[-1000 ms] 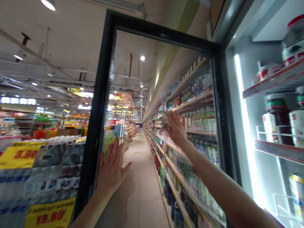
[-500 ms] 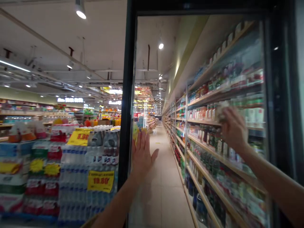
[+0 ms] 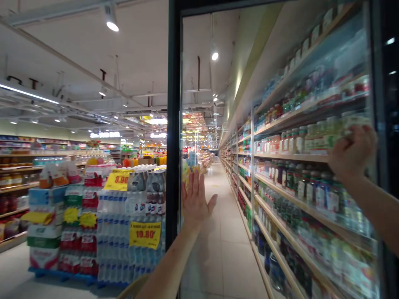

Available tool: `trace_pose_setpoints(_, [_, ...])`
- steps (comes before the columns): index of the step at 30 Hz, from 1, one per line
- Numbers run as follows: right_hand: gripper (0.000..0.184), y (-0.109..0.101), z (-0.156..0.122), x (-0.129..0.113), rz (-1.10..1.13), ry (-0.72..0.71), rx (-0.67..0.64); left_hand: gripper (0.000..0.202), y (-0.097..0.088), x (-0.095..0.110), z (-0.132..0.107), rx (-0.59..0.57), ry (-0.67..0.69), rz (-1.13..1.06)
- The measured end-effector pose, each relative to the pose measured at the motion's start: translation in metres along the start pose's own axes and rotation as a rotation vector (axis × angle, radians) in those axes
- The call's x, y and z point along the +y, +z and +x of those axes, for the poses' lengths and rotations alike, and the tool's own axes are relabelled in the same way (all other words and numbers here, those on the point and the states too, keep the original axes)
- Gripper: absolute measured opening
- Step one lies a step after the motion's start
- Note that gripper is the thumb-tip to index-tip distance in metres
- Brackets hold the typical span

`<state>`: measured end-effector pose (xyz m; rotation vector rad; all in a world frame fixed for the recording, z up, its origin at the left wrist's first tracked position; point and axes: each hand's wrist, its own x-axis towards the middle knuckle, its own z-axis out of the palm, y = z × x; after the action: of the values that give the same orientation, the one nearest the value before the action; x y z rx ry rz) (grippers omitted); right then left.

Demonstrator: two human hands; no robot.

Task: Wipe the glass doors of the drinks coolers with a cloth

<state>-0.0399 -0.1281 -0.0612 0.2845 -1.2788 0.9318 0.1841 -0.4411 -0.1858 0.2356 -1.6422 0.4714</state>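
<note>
A tall glass door (image 3: 215, 257) in a black frame (image 3: 175, 124) stands in front of me. My left hand (image 3: 195, 197) lies flat against the glass near the frame, fingers stretched and thumb apart. Higher up, at the right side of the pane, my right hand (image 3: 355, 149) is closed around a pale crumpled cloth (image 3: 358, 120). Most of the cloth is hidden by the fingers and blends with the bottles seen in the glass behind it.
Shelves of bottled drinks (image 3: 299, 178) show in the glass along the right, beside a tiled aisle (image 3: 230, 224). On the left, stacked water packs (image 3: 114, 232) carry yellow price signs (image 3: 145, 235) and stand on a blue pallet (image 3: 62, 274). Ceiling spotlights (image 3: 112, 25) hang above.
My right hand has moved right and upward across the glass with the cloth. The left hand stays flat on the pane. The view has shifted slightly left.
</note>
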Motion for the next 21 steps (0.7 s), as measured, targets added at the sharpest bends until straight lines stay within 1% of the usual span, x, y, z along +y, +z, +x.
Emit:
trace_pose_setpoints(1, [0.049, -0.002, -0.002, -0.005, 0.016, 0.006, -0.004, 0.074, 0.0, 0.0, 0.001, 0.004, -0.003, -0.003])
trace_pose_setpoints(2, [0.047, -0.004, -0.008, -0.015, 0.059, -0.099, -0.042, 0.074, 0.0, 0.001, 0.001, 0.009, -0.004, -0.01])
trace_pose_setpoints(3, [0.044, -0.006, -0.017, -0.026, 0.109, -0.252, -0.061, 0.074, 0.001, 0.0, 0.002, 0.014, -0.006, -0.019])
trace_pose_setpoints(4, [0.042, -0.006, -0.027, -0.035, 0.152, -0.42, -0.143, 0.074, 0.002, 0.0, 0.002, 0.022, -0.007, -0.032])
trace_pose_setpoints(5, [0.038, -0.005, -0.036, -0.041, 0.149, -0.534, -0.205, 0.074, 0.003, 0.0, 0.003, 0.033, -0.008, -0.046])
trace_pose_setpoints(6, [0.036, -0.004, -0.04, -0.041, 0.136, -0.581, -0.241, 0.074, 0.005, -0.001, 0.003, 0.042, -0.011, -0.06])
trace_pose_setpoints(7, [0.036, -0.003, -0.04, -0.037, 0.116, -0.546, -0.228, 0.073, 0.006, -0.001, 0.003, 0.05, -0.013, -0.072])
trace_pose_setpoints(8, [0.036, -0.002, -0.035, -0.03, 0.091, -0.463, -0.173, 0.073, 0.007, -0.001, 0.003, 0.058, -0.014, -0.082])
trace_pose_setpoints(10, [0.041, 0.001, -0.019, -0.018, 0.058, -0.253, -0.012, 0.072, 0.007, -0.001, 0.004, 0.07, -0.011, -0.095])
trace_pose_setpoints(11, [0.044, 0.003, -0.012, -0.017, 0.05, -0.183, 0.052, 0.072, 0.007, -0.001, 0.004, 0.078, -0.004, -0.098])
trace_pose_setpoints(12, [0.045, 0.005, -0.008, -0.021, 0.046, -0.155, 0.084, 0.071, 0.007, -0.001, 0.004, 0.088, 0.003, -0.1])
trace_pose_setpoints(13, [0.045, 0.008, -0.01, -0.03, 0.052, -0.169, 0.083, 0.071, 0.007, -0.001, 0.004, 0.1, 0.007, -0.1])
trace_pose_setpoints(14, [0.044, 0.01, -0.015, -0.042, 0.067, -0.223, 0.048, 0.071, 0.007, -0.001, 0.004, 0.108, 0.011, -0.1])
trace_pose_setpoints(15, [0.043, 0.012, -0.023, -0.054, 0.088, -0.311, -0.01, 0.07, 0.007, -0.002, 0.004, 0.114, 0.011, -0.101])
trace_pose_setpoints(17, [0.043, 0.012, -0.039, -0.071, 0.146, -0.601, -0.208, 0.07, 0.008, -0.002, 0.004, 0.115, 0.008, -0.105])
trace_pose_setpoints(18, [0.043, 0.011, -0.042, -0.07, 0.155, -0.695, -0.274, 0.069, 0.008, -0.003, 0.004, 0.113, 0.005, -0.108])
trace_pose_setpoints(19, [0.043, 0.009, -0.04, -0.064, 0.147, -0.718, -0.29, 0.069, 0.009, -0.003, 0.004, 0.112, 0.003, -0.111])
trace_pose_setpoints(20, [0.043, 0.006, -0.034, -0.053, 0.123, -0.655, -0.246, 0.069, 0.01, -0.003, 0.004, 0.114, 0.003, -0.115])
trace_pose_setpoints(21, [0.043, 0.003, -0.024, -0.04, 0.095, -0.524, -0.153, 0.069, 0.01, -0.003, 0.004, 0.12, 0.007, -0.118])
